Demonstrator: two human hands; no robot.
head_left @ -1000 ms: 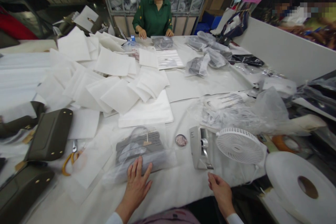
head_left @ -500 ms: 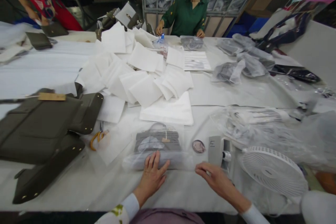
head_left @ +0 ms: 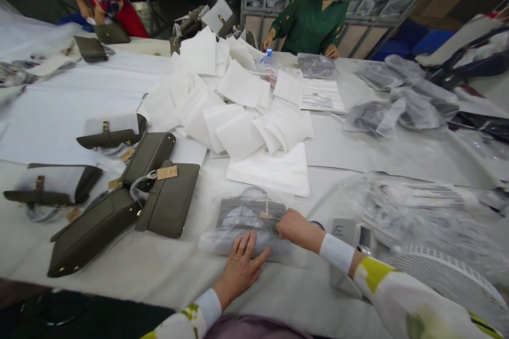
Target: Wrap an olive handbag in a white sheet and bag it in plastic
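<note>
A dark handbag in a clear plastic bag [head_left: 254, 217] lies flat on the table in front of me. A tan tag [head_left: 267, 215] shows through the film. My left hand [head_left: 244, 265] rests on the near part of the bag, fingers stretched out and spread. At its right edge, my right hand [head_left: 296, 228] is closed, fingers curled in and touching the plastic. What it pinches, if anything, is hidden. Just behind the right wrist, a small round object [head_left: 317, 225] is mostly covered.
Olive handbags [head_left: 169, 201] lie to the left. Loose white sheets [head_left: 238, 127] are heaped at the centre. On the right are a grey boxy device [head_left: 344, 233], a white fan [head_left: 445, 275] and clear plastic bags [head_left: 413, 201]. A person in green [head_left: 314, 21] works opposite; another [head_left: 107, 0] stands far left.
My right hand has moved left and forward, from the bare table to the bag's right edge. My left hand stays on the bag. The view has shifted, and the olive handbags at left are arranged differently.
</note>
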